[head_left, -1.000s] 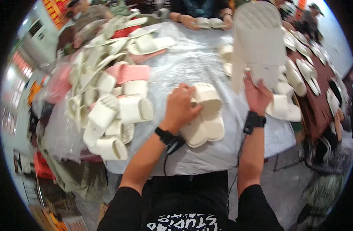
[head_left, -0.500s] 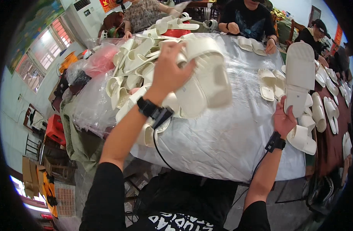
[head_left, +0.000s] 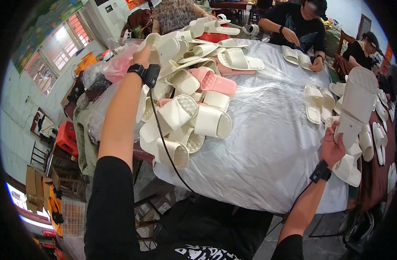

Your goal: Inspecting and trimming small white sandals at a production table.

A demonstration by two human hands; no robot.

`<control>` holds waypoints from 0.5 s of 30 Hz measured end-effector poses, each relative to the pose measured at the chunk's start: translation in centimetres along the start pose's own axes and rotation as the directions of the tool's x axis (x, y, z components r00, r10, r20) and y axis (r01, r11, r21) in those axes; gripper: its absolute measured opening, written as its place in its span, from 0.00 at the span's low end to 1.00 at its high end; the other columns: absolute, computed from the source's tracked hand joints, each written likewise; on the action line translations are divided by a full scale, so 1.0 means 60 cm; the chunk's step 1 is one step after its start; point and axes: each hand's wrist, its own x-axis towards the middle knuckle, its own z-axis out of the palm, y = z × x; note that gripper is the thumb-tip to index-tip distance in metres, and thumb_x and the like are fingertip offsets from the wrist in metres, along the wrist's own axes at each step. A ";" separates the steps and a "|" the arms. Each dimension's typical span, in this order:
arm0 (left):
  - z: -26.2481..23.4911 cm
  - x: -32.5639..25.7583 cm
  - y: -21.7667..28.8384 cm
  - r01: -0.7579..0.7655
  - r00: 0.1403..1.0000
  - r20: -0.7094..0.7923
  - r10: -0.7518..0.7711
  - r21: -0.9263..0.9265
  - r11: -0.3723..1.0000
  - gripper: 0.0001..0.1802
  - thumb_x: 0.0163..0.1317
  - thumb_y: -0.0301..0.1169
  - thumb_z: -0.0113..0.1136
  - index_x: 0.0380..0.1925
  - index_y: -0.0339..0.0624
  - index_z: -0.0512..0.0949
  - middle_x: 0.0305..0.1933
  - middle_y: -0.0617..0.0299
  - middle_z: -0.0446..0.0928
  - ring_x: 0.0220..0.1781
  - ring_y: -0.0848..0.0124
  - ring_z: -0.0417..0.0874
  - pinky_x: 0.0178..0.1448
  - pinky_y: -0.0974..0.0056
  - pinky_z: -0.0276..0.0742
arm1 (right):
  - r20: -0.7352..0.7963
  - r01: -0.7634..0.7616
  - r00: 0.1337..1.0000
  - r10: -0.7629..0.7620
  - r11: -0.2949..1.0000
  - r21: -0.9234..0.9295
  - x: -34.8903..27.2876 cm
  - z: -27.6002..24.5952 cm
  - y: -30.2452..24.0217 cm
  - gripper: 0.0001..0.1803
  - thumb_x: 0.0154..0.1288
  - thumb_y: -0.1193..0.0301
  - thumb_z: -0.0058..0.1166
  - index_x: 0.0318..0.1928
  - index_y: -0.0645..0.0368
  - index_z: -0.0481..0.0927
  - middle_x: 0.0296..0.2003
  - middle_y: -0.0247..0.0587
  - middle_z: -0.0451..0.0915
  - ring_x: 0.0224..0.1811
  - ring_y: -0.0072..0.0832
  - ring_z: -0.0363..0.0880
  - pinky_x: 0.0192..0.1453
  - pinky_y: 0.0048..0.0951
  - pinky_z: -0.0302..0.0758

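My right hand [head_left: 332,146] grips a white slipper [head_left: 359,95] by one end, holding it up at the right with its flat sole toward me. At the far left of a heap of white slippers [head_left: 177,113], my left hand [head_left: 142,55] is closed on a white slipper [head_left: 167,48]; its fingers are partly hidden. Pink slippers [head_left: 220,84] lie among the white ones. Below my right hand, a white slipper [head_left: 347,170] rests at the table's right side.
Silvery plastic sheeting [head_left: 267,151] covers the table. A pair of white slippers [head_left: 320,104] sits toward the right. Across the table, a person in black [head_left: 293,26] handles another pair. Clear plastic bags [head_left: 105,78] bunch up at the left, and a red stool [head_left: 67,138] stands beyond.
My left hand has moved left and away from me, off the middle to the heap's far left, uncovering pink and white slippers. My right hand still holds up its slipper.
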 end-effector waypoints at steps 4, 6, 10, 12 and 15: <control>0.017 0.052 -0.087 0.153 0.983 0.107 -0.147 -0.049 0.987 0.47 0.58 0.63 0.66 0.60 0.26 0.82 0.63 0.39 0.84 0.65 0.49 0.85 0.65 0.50 0.79 | -0.019 -0.038 0.999 0.037 0.999 -0.032 -0.002 0.008 0.004 0.38 0.70 0.87 0.55 0.78 0.60 0.62 0.69 0.51 0.69 0.71 0.46 0.70 0.57 0.42 0.71; 0.025 0.058 -0.101 0.180 0.972 0.155 -0.176 -0.006 0.984 0.48 0.57 0.63 0.68 0.60 0.25 0.82 0.62 0.37 0.84 0.66 0.50 0.84 0.65 0.51 0.80 | -0.022 -0.003 1.000 0.001 0.997 -0.081 -0.002 0.009 0.007 0.37 0.72 0.84 0.57 0.79 0.59 0.62 0.70 0.53 0.69 0.68 0.48 0.71 0.57 0.42 0.70; 0.026 0.025 -0.098 0.011 0.993 0.115 0.001 -0.104 0.995 0.46 0.58 0.61 0.68 0.61 0.28 0.82 0.62 0.36 0.83 0.66 0.51 0.84 0.67 0.51 0.79 | -0.051 -0.069 0.997 0.064 0.994 -0.084 -0.002 0.011 0.011 0.37 0.72 0.84 0.56 0.79 0.59 0.62 0.70 0.53 0.69 0.69 0.48 0.71 0.57 0.42 0.71; 0.014 -0.006 -0.088 -0.020 0.974 0.223 0.047 -0.121 0.992 0.45 0.59 0.60 0.68 0.62 0.30 0.81 0.64 0.36 0.82 0.66 0.50 0.84 0.69 0.50 0.78 | 0.020 -0.066 0.997 0.069 0.993 -0.101 -0.001 0.012 0.013 0.37 0.72 0.85 0.56 0.79 0.59 0.63 0.70 0.54 0.70 0.70 0.49 0.71 0.57 0.42 0.71; -0.004 -0.054 -0.063 -0.422 0.902 0.162 0.400 0.528 0.737 0.39 0.65 0.56 0.68 0.62 0.33 0.80 0.64 0.37 0.82 0.67 0.46 0.82 0.70 0.48 0.76 | 0.024 -0.057 0.998 0.061 0.988 -0.141 -0.001 0.013 0.016 0.38 0.72 0.85 0.56 0.79 0.59 0.62 0.69 0.54 0.71 0.70 0.49 0.71 0.57 0.42 0.71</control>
